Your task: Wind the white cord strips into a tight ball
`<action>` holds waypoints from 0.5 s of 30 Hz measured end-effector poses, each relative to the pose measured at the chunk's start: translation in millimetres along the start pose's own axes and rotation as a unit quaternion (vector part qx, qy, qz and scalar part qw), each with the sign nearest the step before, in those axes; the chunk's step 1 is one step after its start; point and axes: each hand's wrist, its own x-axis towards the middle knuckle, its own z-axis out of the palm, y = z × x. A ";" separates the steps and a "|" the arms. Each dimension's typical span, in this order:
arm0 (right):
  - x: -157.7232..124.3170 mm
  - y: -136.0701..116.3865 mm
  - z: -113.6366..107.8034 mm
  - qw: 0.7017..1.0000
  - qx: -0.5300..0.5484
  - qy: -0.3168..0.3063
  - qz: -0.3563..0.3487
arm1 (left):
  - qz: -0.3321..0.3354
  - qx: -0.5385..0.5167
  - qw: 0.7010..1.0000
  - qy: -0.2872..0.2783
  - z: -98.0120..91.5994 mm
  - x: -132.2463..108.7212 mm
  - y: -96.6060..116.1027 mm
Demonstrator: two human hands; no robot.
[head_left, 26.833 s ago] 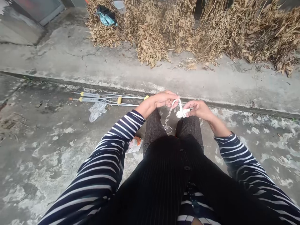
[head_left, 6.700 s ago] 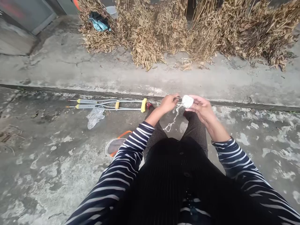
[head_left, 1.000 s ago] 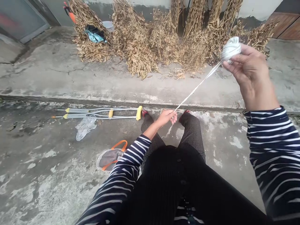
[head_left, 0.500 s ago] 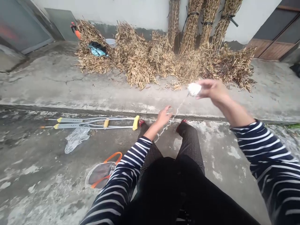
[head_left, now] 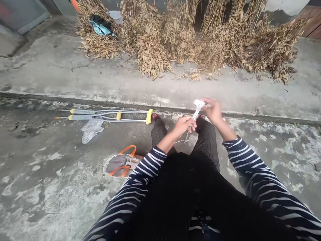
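Over the knees (head_left: pixel 158 132), right hand (head_left: pixel 213 111) pinching white strip bundle (head_left: pixel 198 104) (lowered again), left hand (head_left: pixel 183 125) curled on its strip (head_left: pixel 196 113)

Person sits on a concrete floor, legs (head_left: pixel 207 140) pointing forward. Left hand (head_left: pixel 182 126) is above the left knee, right hand (head_left: pixel 213 112) just right of it, with a rolled fabric strip (head_left: pixel 199 104) between them, at the right hand. Metal underarm crutches (head_left: pixel 105 115) lie left of the legs, along a raised concrete ledge (head_left: pixel 100 80). Clear plastic bag (head_left: pixel 91 131) lies against the crutches, nearer the person. Round mesh bag (head_left: pixel 117 166) sits left of the left leg. Dried leafy stalks (head_left: pixel 152 43) lie beyond the ledge, a folded cloth (head_left: pixel 99 27) on top at left.
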 end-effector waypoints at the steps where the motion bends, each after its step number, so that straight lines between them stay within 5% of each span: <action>1: -6.6 9.5 4.8 0.999 -0.038 0.005 -0.029 | -0.013 0.009 1.000 -0.013 -4.8 -7.0 -0.2; 8: -44.9 40.3 30.2 0.965 -0.161 -0.082 -0.188 | -0.011 0.021 0.996 -0.091 -22.5 -27.0 34.0; 15: -68.9 29.0 28.6 0.973 -0.069 -0.139 -0.171 | -0.009 -0.142 0.987 0.073 -32.0 2.8 61.7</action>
